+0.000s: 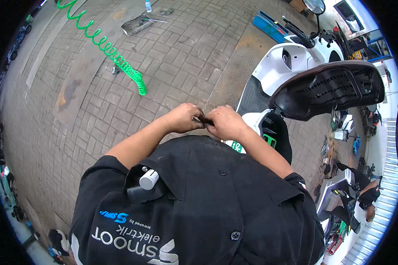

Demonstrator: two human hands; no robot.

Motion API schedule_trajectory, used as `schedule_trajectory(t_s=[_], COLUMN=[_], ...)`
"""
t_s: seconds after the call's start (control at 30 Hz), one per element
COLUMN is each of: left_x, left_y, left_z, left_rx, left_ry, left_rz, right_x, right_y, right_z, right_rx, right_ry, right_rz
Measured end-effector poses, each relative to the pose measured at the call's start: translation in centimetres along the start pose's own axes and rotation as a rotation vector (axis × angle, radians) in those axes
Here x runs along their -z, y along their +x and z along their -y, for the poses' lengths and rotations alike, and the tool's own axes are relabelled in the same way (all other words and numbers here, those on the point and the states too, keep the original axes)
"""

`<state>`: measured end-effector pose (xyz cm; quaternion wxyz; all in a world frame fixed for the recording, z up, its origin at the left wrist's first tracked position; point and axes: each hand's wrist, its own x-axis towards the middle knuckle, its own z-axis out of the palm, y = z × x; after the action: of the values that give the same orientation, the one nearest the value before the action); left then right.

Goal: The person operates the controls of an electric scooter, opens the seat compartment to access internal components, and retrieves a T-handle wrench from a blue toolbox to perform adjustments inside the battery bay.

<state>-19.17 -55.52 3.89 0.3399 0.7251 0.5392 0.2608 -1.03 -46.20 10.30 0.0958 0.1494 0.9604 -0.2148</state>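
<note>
My left hand (pixel 184 118) and my right hand (pixel 226 122) meet in front of my chest, fingertips almost touching. Both are closed in a pinch. Something small and dark seems to lie between the fingers, but it is too small to name. Just to the right of my right hand stands a white scooter (pixel 276 62) with its black seat (pixel 329 90) tipped up. Under the raised seat the storage opening (pixel 276 132) shows, with a green part (pixel 269 141) inside. My right forearm passes in front of the scooter's rear body.
A green coiled air hose (pixel 119 59) hangs down at the upper left. On the brick paving lie a grey tray (pixel 136 24) and a water bottle (pixel 148 6). A blue toolbox (pixel 269 27) sits beyond the scooter. Another person (pixel 366 194) is at the lower right, beside another scooter.
</note>
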Motion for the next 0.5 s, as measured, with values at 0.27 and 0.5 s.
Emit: schedule_trajectory(t_s=[0.27, 0.5], left_x=[-0.6, 0.7], left_y=[-0.1, 0.0], left_z=[0.1, 0.8], left_rx=[-0.042, 0.072], left_ry=[0.023, -0.09], left_rz=[-0.051, 0.005], right_x=[-1.7, -3.1], right_y=[-0.3, 1.1], right_z=[-0.3, 0.4], right_rx=[-0.038, -0.253], right_ry=[-0.017, -0.127], right_rz=[-0.135, -0.164])
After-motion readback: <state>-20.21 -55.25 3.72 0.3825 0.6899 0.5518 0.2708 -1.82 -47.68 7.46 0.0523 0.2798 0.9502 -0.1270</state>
